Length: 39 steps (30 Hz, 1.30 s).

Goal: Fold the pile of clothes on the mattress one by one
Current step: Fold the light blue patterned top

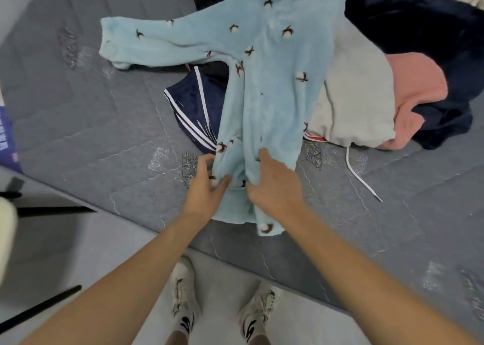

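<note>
Clothes in a loose pile (366, 64) lie on the grey quilted mattress (86, 114), toward its far right side. On top of that pile we see a light blue fleece garment with small white-and-brown motifs (264, 82); its body runs from the pile down to the near mattress edge, and one sleeve extends flat to the left. Our left hand (207, 190) pinches the lower hem of this garment between thumb and curled fingers. Our right hand (275, 185) grips a bunched fold of the same hem just beside the left hand, fingers curled into the fabric.

Under the fleece garment, on its left, lies a navy sports garment with white stripes (193, 109). On its right lies a pale grey garment (358, 101), with a white drawstring (362, 177) trailing onto the mattress. A pink fleece item (416, 82) sits beside the grey one, and a dark navy garment (419, 22) lies behind both.

Below the mattress edge, we see two white sneakers (183, 289) on the pale floor (78, 253).
</note>
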{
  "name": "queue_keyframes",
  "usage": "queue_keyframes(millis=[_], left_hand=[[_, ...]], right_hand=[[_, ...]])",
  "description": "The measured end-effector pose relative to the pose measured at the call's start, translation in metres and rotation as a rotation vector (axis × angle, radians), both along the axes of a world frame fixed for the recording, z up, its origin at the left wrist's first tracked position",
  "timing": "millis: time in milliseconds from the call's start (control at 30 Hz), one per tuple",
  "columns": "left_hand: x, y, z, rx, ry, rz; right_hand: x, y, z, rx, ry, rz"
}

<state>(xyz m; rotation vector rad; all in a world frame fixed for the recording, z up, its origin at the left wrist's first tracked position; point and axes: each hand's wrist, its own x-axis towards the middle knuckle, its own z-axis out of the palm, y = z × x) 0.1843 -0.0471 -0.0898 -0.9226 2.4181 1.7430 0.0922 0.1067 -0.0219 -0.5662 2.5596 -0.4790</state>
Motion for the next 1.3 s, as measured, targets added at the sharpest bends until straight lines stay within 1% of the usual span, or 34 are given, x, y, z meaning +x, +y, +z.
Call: queue_keyframes(millis=[33, 67, 133, 200, 267, 300, 333, 367, 400, 433, 467, 500, 533, 567, 600, 667, 733, 767, 833, 867, 933, 1033, 1067, 1100, 1133, 1167, 1200, 1233, 1300], left_hand=[[0.005, 0.000, -0.001, 0.031, 0.029, 0.012], [0.011, -0.001, -0.003, 0.100, 0.046, 0.036], [0.024, -0.004, -0.004, 0.265, 0.066, 0.100], [0.032, -0.006, -0.003, 0.350, 0.027, 0.195], [0.035, -0.012, 0.001, 0.520, -0.038, 0.311], [0.036, -0.016, 0.000, 0.610, -0.064, 0.316], [0.037, -0.021, 0.001, 0.670, -0.084, 0.286], [0.036, -0.024, 0.000, 0.671, -0.112, 0.242], [0.034, -0.028, -0.002, 0.642, -0.154, 0.216], [0.032, -0.031, -0.008, 0.571, -0.197, 0.179], [0.031, -0.034, -0.012, 0.473, -0.235, 0.138], [0.030, -0.036, -0.017, 0.389, -0.251, 0.114], [0.029, -0.037, -0.021, 0.342, -0.261, 0.115], [0.029, -0.038, -0.022, 0.328, -0.257, 0.129], [0.029, -0.038, -0.020, 0.337, -0.242, 0.146], [0.028, -0.036, -0.008, 0.340, -0.177, 0.174], [0.032, -0.034, -0.001, 0.301, -0.106, 0.218], [0.035, -0.034, 0.001, 0.283, -0.068, 0.235], [0.042, -0.036, 0.003, 0.254, -0.007, 0.250], [0.046, -0.038, 0.001, 0.238, -0.001, 0.245], [0.050, -0.040, -0.010, 0.199, -0.064, 0.217], [0.051, -0.037, -0.036, 0.114, -0.250, 0.140], [0.049, -0.036, -0.041, 0.080, -0.293, 0.119], [0.046, -0.036, -0.042, 0.018, -0.322, 0.098], [0.042, -0.036, -0.040, -0.088, -0.339, 0.078], [0.039, -0.037, -0.034, -0.226, -0.352, 0.053], [0.036, -0.037, -0.027, -0.361, -0.341, 0.017], [0.033, -0.038, -0.020, -0.464, -0.286, -0.026], [0.022, -0.040, -0.005, -0.550, -0.118, -0.124]], right_hand=[[0.011, -0.014, -0.003, -0.048, -0.002, 0.008], [0.020, -0.027, -0.007, -0.112, -0.058, 0.006], [0.037, -0.042, -0.020, -0.296, -0.337, -0.026], [0.048, -0.042, -0.033, -0.425, -0.591, -0.023], [0.058, -0.030, -0.044, -0.507, -0.732, -0.045], [0.063, -0.022, -0.051, -0.554, -0.730, -0.083], [0.067, -0.012, -0.057, -0.563, -0.618, -0.146], [0.070, -0.003, -0.066, -0.548, -0.430, -0.229], [0.070, 0.008, -0.075, -0.488, -0.224, -0.330], [0.069, 0.018, -0.082, -0.425, -0.076, -0.456], [0.066, 0.024, -0.083, -0.371, -0.048, -0.604], [0.063, 0.029, -0.086, -0.369, -0.128, -0.760], [0.061, 0.031, -0.086, -0.398, -0.277, -0.893], [0.060, 0.031, -0.088, -0.429, -0.411, -0.973], [0.059, 0.029, -0.090, -0.450, -0.488, -0.995], [0.057, 0.025, -0.094, -0.525, -0.587, -0.976], [0.058, 0.016, -0.088, -0.655, -0.675, -0.937], [0.059, 0.014, -0.086, -0.720, -0.659, -0.918], [0.063, 0.015, -0.084, -0.781, -0.510, -0.897], [0.067, 0.018, -0.082, -0.766, -0.425, -0.875], [0.080, 0.028, -0.088, -0.595, -0.313, -0.848], [0.096, 0.042, -0.100, -0.278, -0.364, -0.858], [0.099, 0.043, -0.102, -0.198, -0.303, -0.805], [0.098, 0.042, -0.101, -0.116, -0.165, -0.709], [0.096, 0.039, -0.100, -0.051, -0.023, -0.602], [0.092, 0.035, -0.096, -0.018, 0.091, -0.511], [0.086, 0.028, -0.090, -0.023, 0.150, -0.440], [0.079, 0.020, -0.083, -0.046, 0.175, -0.372], [0.061, 0.000, -0.069, -0.105, 0.181, -0.267]])
